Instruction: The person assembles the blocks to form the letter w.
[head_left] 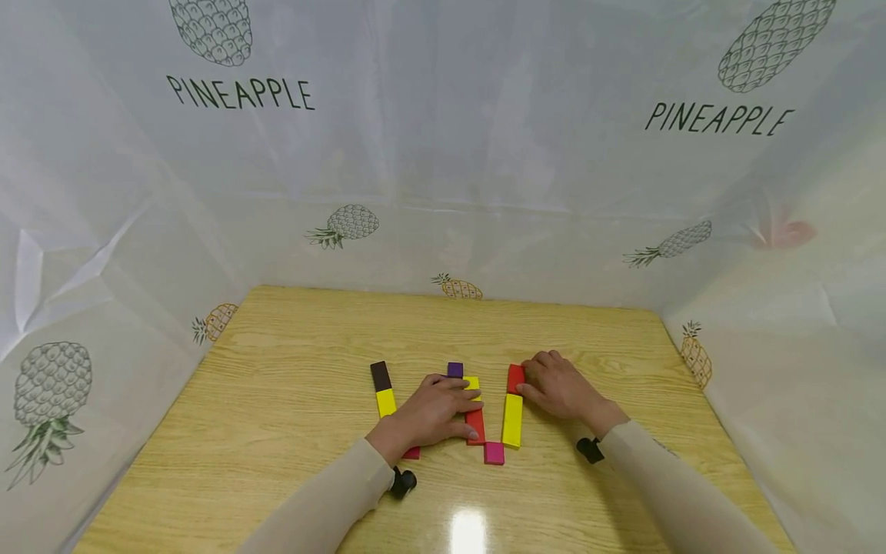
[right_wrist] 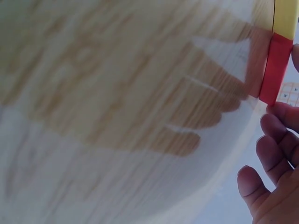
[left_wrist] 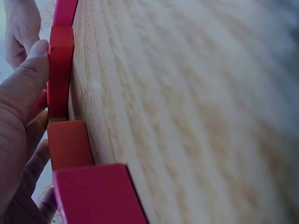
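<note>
Painted wooden blocks form lines on the table. My left hand (head_left: 432, 412) lies across the middle ones, fingers spread over a yellow block (head_left: 471, 382). Its thumb touches a red block (head_left: 475, 427), also seen in the left wrist view as a red block (left_wrist: 60, 74). An orange block (left_wrist: 70, 144) and a pink block (left_wrist: 100, 196) sit nearer that wrist. My right hand (head_left: 561, 386) rests beside another red block (head_left: 515, 378), thumb at its side and a fingertip at its far corner. That red block (right_wrist: 276, 70) meets a yellow block (head_left: 512, 421) end to end.
A black block (head_left: 381, 376) and a yellow block (head_left: 386, 402) lie left of the left hand, which partly hides that line. A purple block (head_left: 454, 370) sits beyond the fingers. A pink block (head_left: 494, 452) lies near the thumb. Pineapple-print sheeting (head_left: 443, 154) surrounds the wooden table (head_left: 291, 346).
</note>
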